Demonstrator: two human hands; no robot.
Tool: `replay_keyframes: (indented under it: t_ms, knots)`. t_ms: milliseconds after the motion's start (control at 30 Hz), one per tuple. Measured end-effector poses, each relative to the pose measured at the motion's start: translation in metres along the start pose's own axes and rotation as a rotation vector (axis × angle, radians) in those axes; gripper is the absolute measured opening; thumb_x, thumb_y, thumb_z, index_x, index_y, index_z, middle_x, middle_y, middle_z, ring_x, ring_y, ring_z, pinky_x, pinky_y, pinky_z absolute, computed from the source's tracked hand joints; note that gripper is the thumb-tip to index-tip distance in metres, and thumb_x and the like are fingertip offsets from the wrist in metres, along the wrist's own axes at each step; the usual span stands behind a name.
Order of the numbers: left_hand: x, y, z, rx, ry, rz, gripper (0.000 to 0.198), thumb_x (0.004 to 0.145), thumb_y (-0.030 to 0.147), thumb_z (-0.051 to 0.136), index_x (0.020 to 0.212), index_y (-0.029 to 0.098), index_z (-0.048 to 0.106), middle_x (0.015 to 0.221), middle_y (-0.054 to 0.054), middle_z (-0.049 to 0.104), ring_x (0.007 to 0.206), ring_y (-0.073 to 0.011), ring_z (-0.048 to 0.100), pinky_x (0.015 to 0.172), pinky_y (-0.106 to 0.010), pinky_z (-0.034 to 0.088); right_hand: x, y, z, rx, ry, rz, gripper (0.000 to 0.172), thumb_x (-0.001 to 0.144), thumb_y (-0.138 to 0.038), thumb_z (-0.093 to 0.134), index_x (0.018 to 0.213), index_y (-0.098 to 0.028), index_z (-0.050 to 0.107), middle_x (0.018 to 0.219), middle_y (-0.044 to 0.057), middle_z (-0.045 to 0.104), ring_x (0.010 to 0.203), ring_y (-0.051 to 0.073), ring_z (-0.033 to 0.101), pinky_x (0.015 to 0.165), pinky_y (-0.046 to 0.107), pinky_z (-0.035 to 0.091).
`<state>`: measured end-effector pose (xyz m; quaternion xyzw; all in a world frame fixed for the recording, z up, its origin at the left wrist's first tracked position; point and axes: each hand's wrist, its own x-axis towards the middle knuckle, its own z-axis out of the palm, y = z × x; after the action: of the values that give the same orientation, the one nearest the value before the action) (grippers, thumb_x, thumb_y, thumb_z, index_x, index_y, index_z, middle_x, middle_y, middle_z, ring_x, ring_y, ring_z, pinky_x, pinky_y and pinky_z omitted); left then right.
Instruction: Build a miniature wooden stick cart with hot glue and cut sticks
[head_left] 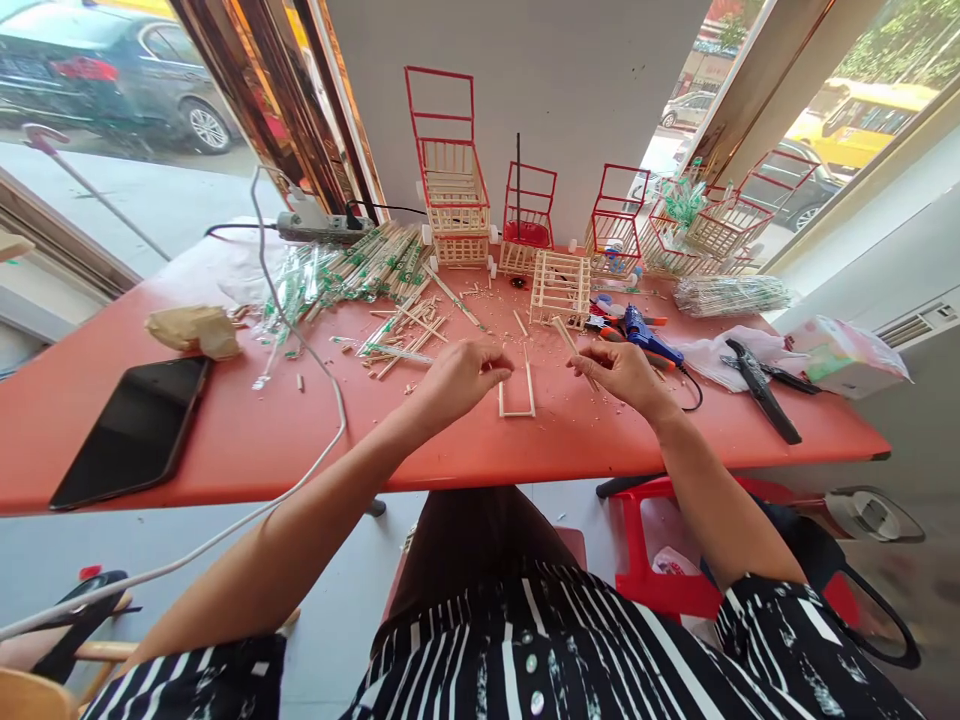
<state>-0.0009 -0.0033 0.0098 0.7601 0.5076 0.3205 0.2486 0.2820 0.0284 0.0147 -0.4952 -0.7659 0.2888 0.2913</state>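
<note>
My left hand [471,374] is over the table, thumb and fingers drawn together in a pinch. Whatever it may hold is hidden. Just right of it, a U-shaped frame of thin wooden sticks [517,413] lies flat, its closed end toward me. My right hand [621,372] pinches wooden sticks [566,336] that slant up and left beyond the fingertips; their number is unclear. Beyond that hand stands a small slatted wooden cart body [560,288]. Loose cut sticks [409,335] and shavings are scattered past my left hand.
Along the wall stand several stick-built carts with red trim [454,190]. A blue glue gun [646,332] and black-handled tool [761,390] lie right. Left are bagged stick bundles [360,265], a phone [135,430] and a white cable [330,385] crossing the red table [420,455].
</note>
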Motion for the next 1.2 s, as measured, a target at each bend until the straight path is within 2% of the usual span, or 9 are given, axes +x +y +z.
replay_keyframes:
  t_ms: [100, 200, 367, 633, 867, 1033, 1200]
  knots:
    - [-0.022, -0.001, 0.007, 0.073, -0.091, 0.039, 0.006, 0.091, 0.024, 0.075, 0.091, 0.023, 0.081, 0.095, -0.004, 0.078, 0.084, -0.0218, 0.072, 0.081, -0.033, 0.054, 0.002, 0.011, 0.005, 0.065, 0.069, 0.009, 0.048, 0.087, -0.069, 0.070, 0.088, -0.022, 0.082, 0.079, 0.007, 0.079, 0.066, 0.021, 0.068, 0.061, 0.032, 0.053]
    - [-0.037, 0.007, 0.015, 0.150, -0.120, 0.093, 0.006, 0.091, 0.024, 0.079, 0.096, 0.023, 0.080, 0.108, -0.006, 0.073, 0.096, -0.0241, 0.071, 0.088, -0.035, 0.054, 0.001, 0.015, 0.006, 0.063, 0.083, 0.006, 0.047, 0.087, -0.068, 0.071, 0.088, -0.022, 0.082, 0.080, 0.007, 0.080, 0.068, 0.021, 0.070, 0.063, 0.032, 0.054]
    - [-0.041, 0.020, 0.022, 0.295, -0.183, 0.126, 0.013, 0.096, 0.012, 0.069, 0.091, 0.020, 0.077, 0.110, -0.010, 0.071, 0.105, -0.0275, 0.068, 0.093, -0.039, 0.053, 0.000, 0.018, 0.002, 0.031, 0.090, 0.003, 0.044, 0.088, -0.062, 0.070, 0.087, -0.020, 0.081, 0.083, 0.009, 0.082, 0.072, 0.022, 0.072, 0.069, 0.033, 0.055]
    - [-0.033, 0.021, 0.025, 0.335, -0.164, 0.132, 0.024, 0.100, 0.009, 0.059, 0.081, 0.020, 0.068, 0.101, -0.011, 0.071, 0.100, -0.0272, 0.067, 0.088, -0.037, 0.053, -0.003, 0.018, -0.003, 0.017, 0.116, -0.021, 0.040, 0.089, -0.059, 0.069, 0.086, -0.021, 0.082, 0.082, 0.008, 0.082, 0.075, 0.023, 0.075, 0.071, 0.034, 0.056]
    - [-0.034, 0.017, 0.019, 0.265, -0.040, 0.093, 0.018, 0.101, 0.010, 0.059, 0.089, 0.021, 0.067, 0.105, -0.010, 0.072, 0.098, -0.0263, 0.068, 0.089, -0.038, 0.053, -0.004, 0.019, -0.003, 0.041, 0.135, -0.026, 0.041, 0.090, -0.059, 0.068, 0.087, -0.021, 0.083, 0.084, 0.009, 0.082, 0.079, 0.025, 0.077, 0.073, 0.035, 0.056]
    - [-0.019, 0.008, 0.008, 0.297, 0.064, 0.085, 0.016, 0.101, 0.013, 0.060, 0.090, 0.021, 0.068, 0.108, -0.011, 0.071, 0.101, -0.0278, 0.068, 0.086, -0.037, 0.052, -0.006, 0.019, -0.003, 0.043, 0.138, -0.023, 0.040, 0.090, -0.059, 0.069, 0.090, -0.022, 0.083, 0.086, 0.008, 0.082, 0.080, 0.025, 0.077, 0.074, 0.036, 0.058]
    - [0.025, -0.008, -0.002, 0.436, 0.129, 0.054, 0.017, 0.099, 0.009, 0.058, 0.094, 0.016, 0.073, 0.111, -0.015, 0.072, 0.106, -0.0297, 0.069, 0.090, -0.038, 0.053, -0.006, 0.017, -0.003, 0.035, 0.138, -0.015, 0.040, 0.090, -0.058, 0.069, 0.090, -0.020, 0.083, 0.085, 0.009, 0.082, 0.078, 0.025, 0.077, 0.074, 0.035, 0.057]
